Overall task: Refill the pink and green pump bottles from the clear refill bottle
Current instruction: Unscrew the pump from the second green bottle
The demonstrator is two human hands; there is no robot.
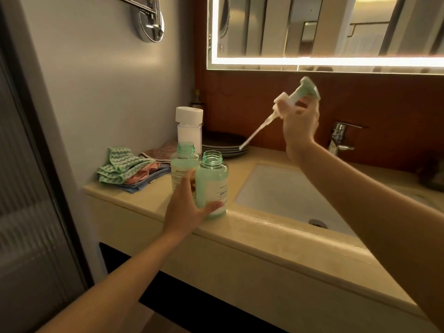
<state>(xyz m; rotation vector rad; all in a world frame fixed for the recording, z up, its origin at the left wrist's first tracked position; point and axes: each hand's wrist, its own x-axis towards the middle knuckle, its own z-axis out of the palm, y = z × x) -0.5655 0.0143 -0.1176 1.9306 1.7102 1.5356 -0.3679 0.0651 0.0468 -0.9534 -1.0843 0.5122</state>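
Two green bottles stand open on the beige counter [252, 236], left of the sink. The nearer green bottle [212, 181] has a threaded neck and a white label; my left hand [187, 207] grips its lower body. The second green bottle [183, 164] stands just behind it, touching. Behind both is the clear refill bottle [189, 127] with a white cap on. My right hand [300, 121] is raised above the counter and grips a green pump head [305, 92], whose white dip tube [254, 135] slants down to the left. No pink bottle is visible.
A white sink basin [283, 195] lies right of the bottles, with a chrome tap [340, 138] behind it. Folded cloths [127, 168] lie at the counter's left end, and stacked dark plates [223, 144] sit at the back. A lit mirror [324, 30] hangs above.
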